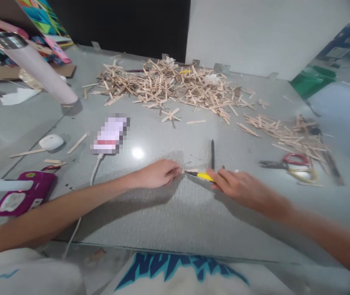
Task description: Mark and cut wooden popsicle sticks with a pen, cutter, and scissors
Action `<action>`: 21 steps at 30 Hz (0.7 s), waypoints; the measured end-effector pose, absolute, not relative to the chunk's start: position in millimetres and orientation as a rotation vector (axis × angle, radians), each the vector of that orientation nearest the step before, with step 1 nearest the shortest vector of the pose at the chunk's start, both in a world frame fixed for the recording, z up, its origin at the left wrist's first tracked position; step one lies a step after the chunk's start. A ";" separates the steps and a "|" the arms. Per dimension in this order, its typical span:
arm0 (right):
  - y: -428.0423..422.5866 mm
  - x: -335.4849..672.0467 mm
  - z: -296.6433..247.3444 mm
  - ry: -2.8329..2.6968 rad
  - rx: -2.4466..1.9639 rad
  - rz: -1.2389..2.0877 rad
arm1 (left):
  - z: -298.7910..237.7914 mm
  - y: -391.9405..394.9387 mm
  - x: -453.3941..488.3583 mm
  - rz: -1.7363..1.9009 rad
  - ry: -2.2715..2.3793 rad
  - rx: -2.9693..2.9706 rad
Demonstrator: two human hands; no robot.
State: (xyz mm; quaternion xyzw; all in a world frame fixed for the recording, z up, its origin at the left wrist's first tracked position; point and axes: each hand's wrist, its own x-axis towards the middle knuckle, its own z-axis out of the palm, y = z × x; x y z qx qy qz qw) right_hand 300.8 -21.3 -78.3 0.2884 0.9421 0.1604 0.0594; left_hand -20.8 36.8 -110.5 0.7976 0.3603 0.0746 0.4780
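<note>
**Craft workshop.** A large heap of crossed wooden sticks is lying over the upper centre of the grey worktop, and a smaller pile is spreading at the right, just above red-handled scissors. A yellow-handled tool is being held at the centre. At the upper left a cardboard tube is leaning over the worktop, and brightly coloured packaging is showing behind it.

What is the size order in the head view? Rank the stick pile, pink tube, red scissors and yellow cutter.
1. stick pile
2. pink tube
3. red scissors
4. yellow cutter, partly hidden under the right hand, so unsure
</note>
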 end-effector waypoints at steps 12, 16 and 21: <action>-13.4 292.6 -85.7 2.897 0.909 0.431 | -113.7 39.1 -23.7 0.211 0.831 1.968; -36.8 266.7 -56.2 2.765 1.025 0.426 | -107.1 39.3 -24.4 0.144 0.823 1.975; -15.3 279.6 -73.6 2.773 0.931 0.392 | -105.3 38.6 -26.2 0.122 0.799 1.875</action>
